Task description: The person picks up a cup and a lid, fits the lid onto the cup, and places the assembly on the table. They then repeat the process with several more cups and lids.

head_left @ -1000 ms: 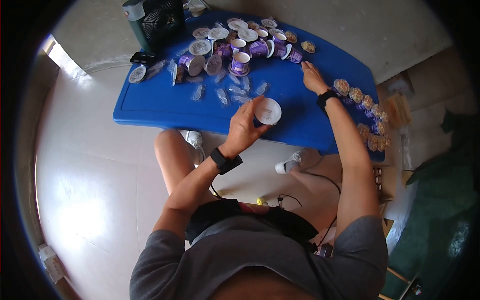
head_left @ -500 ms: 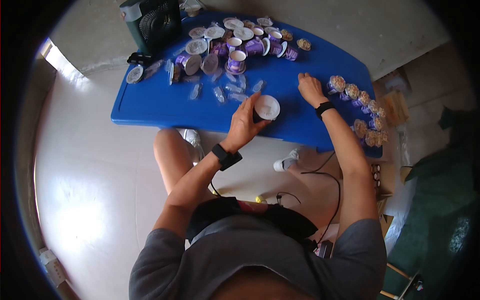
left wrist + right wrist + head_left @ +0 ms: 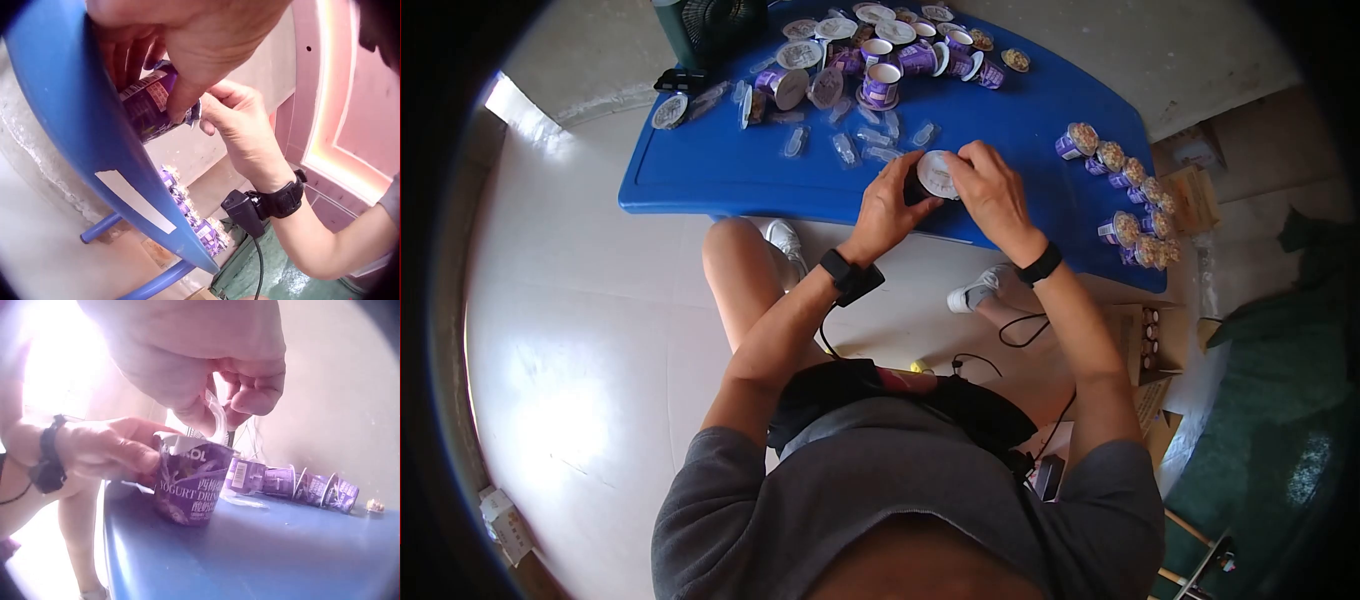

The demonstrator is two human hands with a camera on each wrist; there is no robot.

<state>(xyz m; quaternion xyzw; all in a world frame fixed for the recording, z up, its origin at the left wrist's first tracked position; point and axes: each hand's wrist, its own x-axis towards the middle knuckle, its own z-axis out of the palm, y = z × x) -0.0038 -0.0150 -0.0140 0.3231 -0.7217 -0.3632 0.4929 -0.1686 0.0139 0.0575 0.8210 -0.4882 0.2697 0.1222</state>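
Observation:
My left hand point(image 3: 884, 212) grips a purple yogurt cup point(image 3: 147, 107) by its side, above the blue table's front edge. "YOGURT DRINK" shows on the upright cup point(image 3: 192, 481) in the right wrist view. Its white lid point(image 3: 937, 174) faces up in the head view. My right hand point(image 3: 996, 198) is at the cup's right side. From above the rim, my right hand point(image 3: 200, 350) pinches a curved, raised white edge of the lid point(image 3: 218, 417) between thumb and fingers. How far the lid has lifted is hidden.
Purple cups point(image 3: 881, 84) and round lidded tubs point(image 3: 799, 54) crowd the table's back. Wrapped clear spoons point(image 3: 845, 150) lie before them. Purple cups with crumbly tops point(image 3: 1084, 139) line the right side. A fan point(image 3: 712, 28) stands back left.
My right hand has come from the back right of the table down to the cup and taken hold of the lid's edge. My left hand still holds the cup.

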